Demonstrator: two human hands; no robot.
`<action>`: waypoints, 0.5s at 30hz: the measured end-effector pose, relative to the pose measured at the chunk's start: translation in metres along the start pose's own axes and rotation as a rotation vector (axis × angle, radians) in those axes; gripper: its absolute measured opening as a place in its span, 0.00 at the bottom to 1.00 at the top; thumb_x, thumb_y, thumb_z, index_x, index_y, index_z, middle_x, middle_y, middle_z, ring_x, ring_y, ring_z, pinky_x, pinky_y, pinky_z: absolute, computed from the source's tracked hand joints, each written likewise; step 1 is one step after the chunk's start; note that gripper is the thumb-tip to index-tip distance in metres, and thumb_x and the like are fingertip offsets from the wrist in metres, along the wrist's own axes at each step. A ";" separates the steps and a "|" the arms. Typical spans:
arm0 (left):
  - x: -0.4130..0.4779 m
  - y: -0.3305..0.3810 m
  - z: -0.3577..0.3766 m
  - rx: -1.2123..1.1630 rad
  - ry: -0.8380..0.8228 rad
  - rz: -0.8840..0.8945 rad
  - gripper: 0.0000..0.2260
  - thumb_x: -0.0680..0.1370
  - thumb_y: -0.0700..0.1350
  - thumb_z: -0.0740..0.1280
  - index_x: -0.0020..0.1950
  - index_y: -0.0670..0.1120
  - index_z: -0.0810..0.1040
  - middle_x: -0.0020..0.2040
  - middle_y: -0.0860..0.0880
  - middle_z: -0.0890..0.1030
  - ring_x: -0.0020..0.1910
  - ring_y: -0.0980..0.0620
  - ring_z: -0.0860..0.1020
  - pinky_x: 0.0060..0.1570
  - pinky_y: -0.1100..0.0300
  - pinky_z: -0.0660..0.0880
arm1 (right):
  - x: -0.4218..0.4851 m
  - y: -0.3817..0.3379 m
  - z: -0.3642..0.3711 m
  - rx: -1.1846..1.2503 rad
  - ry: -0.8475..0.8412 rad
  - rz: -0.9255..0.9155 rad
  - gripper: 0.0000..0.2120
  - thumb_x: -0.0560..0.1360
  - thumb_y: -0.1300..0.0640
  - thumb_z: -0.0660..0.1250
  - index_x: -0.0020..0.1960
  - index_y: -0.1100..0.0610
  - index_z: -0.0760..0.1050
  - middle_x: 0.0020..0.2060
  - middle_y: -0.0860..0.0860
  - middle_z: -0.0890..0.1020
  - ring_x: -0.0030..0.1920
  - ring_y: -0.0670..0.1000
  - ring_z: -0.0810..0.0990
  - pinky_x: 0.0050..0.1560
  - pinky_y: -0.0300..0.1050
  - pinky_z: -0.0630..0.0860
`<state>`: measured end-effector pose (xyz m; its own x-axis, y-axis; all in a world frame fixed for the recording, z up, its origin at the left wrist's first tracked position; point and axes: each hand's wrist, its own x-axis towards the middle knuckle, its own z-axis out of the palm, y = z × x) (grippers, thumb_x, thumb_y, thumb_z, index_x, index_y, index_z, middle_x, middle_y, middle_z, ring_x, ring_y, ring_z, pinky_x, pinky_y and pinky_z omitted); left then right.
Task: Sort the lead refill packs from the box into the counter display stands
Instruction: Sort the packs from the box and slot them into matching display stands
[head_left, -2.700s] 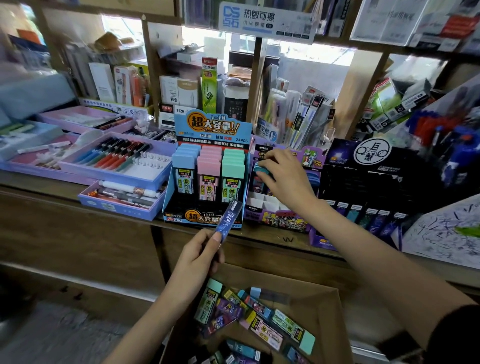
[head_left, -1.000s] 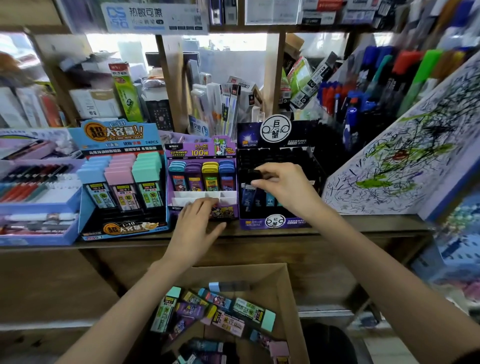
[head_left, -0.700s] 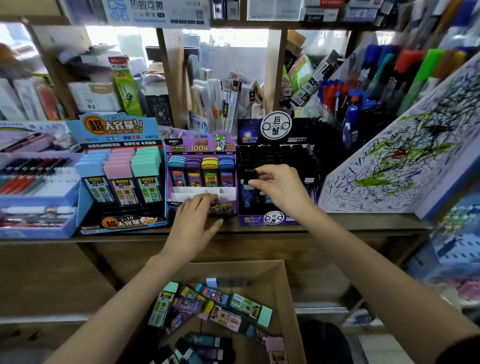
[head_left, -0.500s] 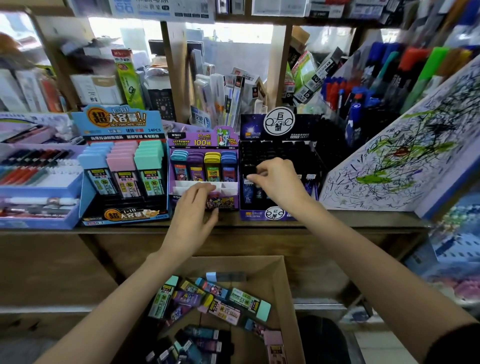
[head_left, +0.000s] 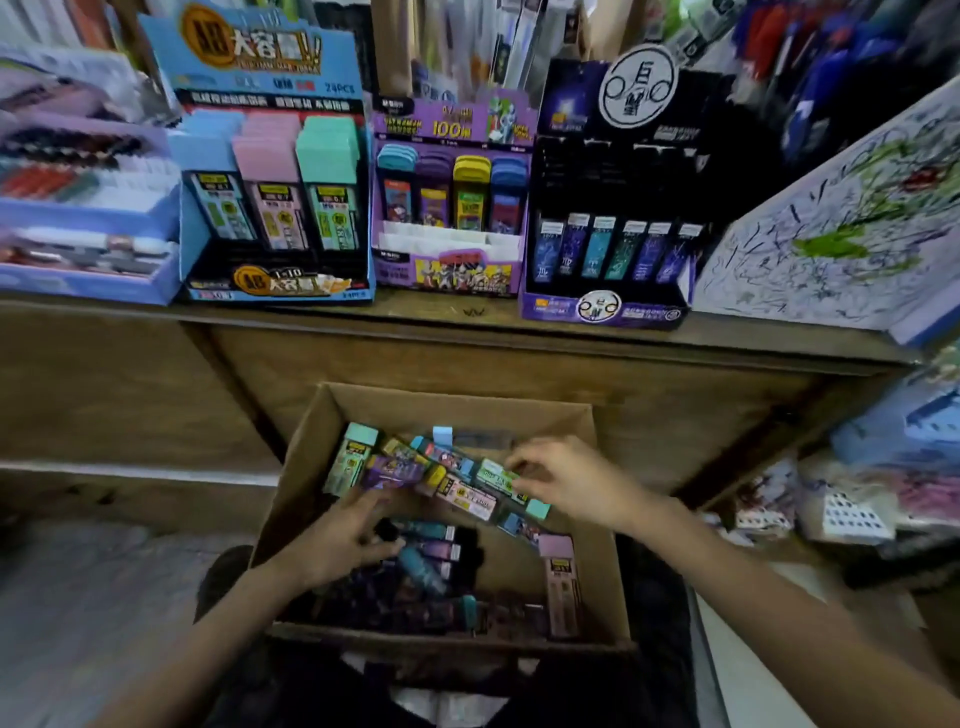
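A cardboard box sits below the counter with several loose lead refill packs in it. My left hand is down in the box, fingers curled around a dark pack; blur hides the grip. My right hand pinches a green-capped pack near the box's far side. On the counter stand three displays: a blue stand with blue, pink and green packs, a purple stand with empty white front slots, and a black stand with a row of dark packs.
The wooden counter edge runs above the box. A scribbled-on test board leans at the right. Lilac pen trays sit at the left. Shelves with small goods are at the lower right.
Both hands have left the counter displays and dropped into the box. The view has tilted down and closer to the box.
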<state>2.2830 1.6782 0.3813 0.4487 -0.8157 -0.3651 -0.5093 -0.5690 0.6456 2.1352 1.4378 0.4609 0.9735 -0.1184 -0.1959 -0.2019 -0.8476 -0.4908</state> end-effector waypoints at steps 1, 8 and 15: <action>-0.001 -0.010 0.009 0.018 -0.023 -0.008 0.30 0.73 0.49 0.72 0.71 0.44 0.64 0.68 0.45 0.67 0.67 0.49 0.69 0.65 0.57 0.67 | -0.001 0.007 0.022 0.057 -0.052 0.047 0.11 0.76 0.54 0.67 0.57 0.56 0.78 0.52 0.51 0.81 0.51 0.47 0.79 0.52 0.40 0.74; 0.003 -0.050 0.041 0.198 -0.112 -0.241 0.43 0.69 0.56 0.74 0.76 0.47 0.54 0.71 0.41 0.61 0.70 0.40 0.62 0.69 0.54 0.60 | 0.011 0.015 0.144 0.322 -0.206 0.293 0.30 0.72 0.51 0.72 0.69 0.57 0.66 0.61 0.54 0.73 0.64 0.54 0.72 0.64 0.48 0.69; 0.011 -0.065 0.039 0.133 -0.004 -0.369 0.39 0.69 0.52 0.75 0.73 0.43 0.58 0.69 0.38 0.63 0.70 0.40 0.62 0.67 0.56 0.60 | 0.057 -0.007 0.178 -0.044 -0.128 0.278 0.39 0.71 0.38 0.67 0.74 0.55 0.57 0.69 0.55 0.65 0.68 0.58 0.62 0.67 0.53 0.63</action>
<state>2.2923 1.7025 0.3094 0.6166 -0.5537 -0.5597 -0.4047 -0.8327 0.3779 2.1729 1.5293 0.3022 0.8595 -0.2849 -0.4243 -0.4507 -0.8140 -0.3664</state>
